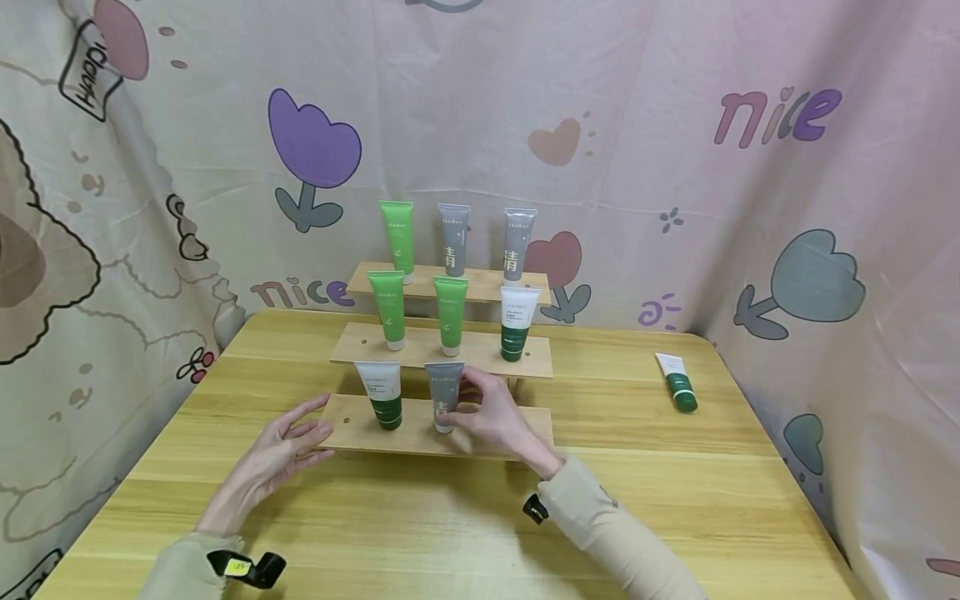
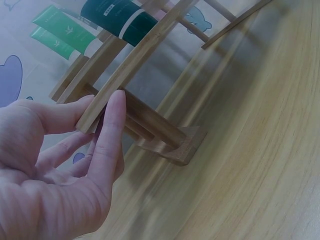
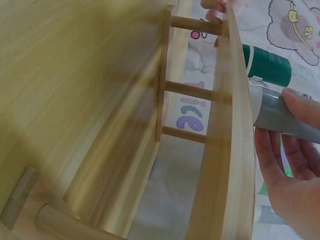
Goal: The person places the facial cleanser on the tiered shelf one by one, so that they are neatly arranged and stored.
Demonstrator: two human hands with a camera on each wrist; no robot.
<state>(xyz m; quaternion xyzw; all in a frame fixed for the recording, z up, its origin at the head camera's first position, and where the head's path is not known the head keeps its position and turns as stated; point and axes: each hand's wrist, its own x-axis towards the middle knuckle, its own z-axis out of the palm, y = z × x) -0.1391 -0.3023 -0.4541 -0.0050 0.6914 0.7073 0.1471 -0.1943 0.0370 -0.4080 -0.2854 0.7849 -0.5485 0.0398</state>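
A three-tier wooden display stand (image 1: 491, 433) holds upright squeeze tubes. My left hand (image 1: 273, 454) pinches the left end of its lowest shelf, thumb above and fingers beneath, as the left wrist view confirms. On that shelf my right hand (image 1: 491, 412) grips a grey tube (image 1: 444, 387) between thumb and fingers; its cap end is at the board. Left of it stands a white-and-green tube (image 1: 381, 396). The middle shelf carries two green tubes (image 1: 387, 310) and another white-and-green tube (image 1: 517, 325). Up top are a green tube (image 1: 398, 240) and two grey tubes (image 1: 454, 240).
A single white-and-green tube (image 1: 677, 383) lies on the wooden table (image 1: 750, 492) at the right. Behind and beside the table hangs a patterned curtain (image 1: 630, 100). Round posts (image 3: 190, 91) support the shelves from below.
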